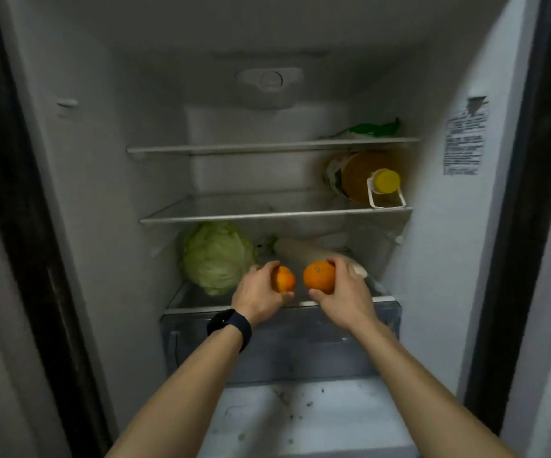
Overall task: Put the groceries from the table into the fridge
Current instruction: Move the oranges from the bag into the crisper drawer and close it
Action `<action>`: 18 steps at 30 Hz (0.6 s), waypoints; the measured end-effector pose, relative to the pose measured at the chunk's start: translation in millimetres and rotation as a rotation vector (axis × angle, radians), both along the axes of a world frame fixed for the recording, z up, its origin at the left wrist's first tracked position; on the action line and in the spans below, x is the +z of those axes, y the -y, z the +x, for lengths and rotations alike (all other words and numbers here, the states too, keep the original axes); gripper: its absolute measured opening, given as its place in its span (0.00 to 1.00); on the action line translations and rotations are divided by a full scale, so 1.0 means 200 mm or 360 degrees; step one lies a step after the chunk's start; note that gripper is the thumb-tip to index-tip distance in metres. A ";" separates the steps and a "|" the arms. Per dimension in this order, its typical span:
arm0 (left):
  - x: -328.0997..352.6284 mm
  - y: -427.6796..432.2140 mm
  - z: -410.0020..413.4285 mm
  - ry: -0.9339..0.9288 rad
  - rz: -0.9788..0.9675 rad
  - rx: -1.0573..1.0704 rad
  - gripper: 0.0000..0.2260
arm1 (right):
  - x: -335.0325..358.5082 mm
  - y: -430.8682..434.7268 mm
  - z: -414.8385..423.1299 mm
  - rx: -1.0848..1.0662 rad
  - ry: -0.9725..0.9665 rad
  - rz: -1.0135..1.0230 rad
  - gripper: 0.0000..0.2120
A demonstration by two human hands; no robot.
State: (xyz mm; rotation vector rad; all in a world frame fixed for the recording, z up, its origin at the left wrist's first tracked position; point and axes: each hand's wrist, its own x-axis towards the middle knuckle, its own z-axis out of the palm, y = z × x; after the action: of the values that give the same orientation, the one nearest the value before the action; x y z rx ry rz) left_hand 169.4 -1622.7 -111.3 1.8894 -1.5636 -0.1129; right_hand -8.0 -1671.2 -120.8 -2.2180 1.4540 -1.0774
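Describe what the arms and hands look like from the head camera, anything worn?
Both forearms are bare, no sleeves in view and no gloves. The left hand has a dark smartwatch with a dark band on its wrist. The right hand and its wrist wear nothing.

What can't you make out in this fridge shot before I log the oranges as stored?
- Left orange: head view, mostly covered by left hand.
- Sticker on the fridge's right wall: print too small and blurred.
- Table and remaining groceries: outside the frame.
- Green bag, top shelf: contents unclear.
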 end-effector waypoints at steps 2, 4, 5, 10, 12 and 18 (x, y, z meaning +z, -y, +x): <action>-0.01 0.10 0.02 0.0035 0.0039 0.0031 0.34 | -0.02 0.10 0.05 0.0024 -0.0065 -0.0004 0.33; -0.04 0.18 0.04 0.0064 0.0109 0.0048 0.33 | -0.07 0.19 0.08 0.0051 -0.0114 0.0028 0.33; -0.06 0.21 0.05 0.0070 0.0145 0.0049 0.33 | -0.10 0.22 0.10 0.0049 -0.0146 0.0044 0.33; -0.11 0.28 0.13 0.0007 0.0153 0.0020 0.35 | -0.18 0.31 0.11 -0.0016 -0.0062 0.0070 0.34; -0.11 0.28 0.14 0.0009 0.0151 0.0003 0.36 | -0.18 0.31 0.11 -0.0024 -0.0069 0.0005 0.35; -0.14 0.19 0.14 0.0014 0.0058 -0.0060 0.34 | -0.24 0.15 0.09 -0.0021 0.0350 -0.0207 0.31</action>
State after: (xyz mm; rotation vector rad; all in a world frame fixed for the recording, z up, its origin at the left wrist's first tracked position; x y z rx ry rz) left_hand 197.2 -1660.6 -138.8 1.8914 -1.6135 -0.1509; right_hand 9.7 -1701.4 -169.7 -2.0962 1.3415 -1.4076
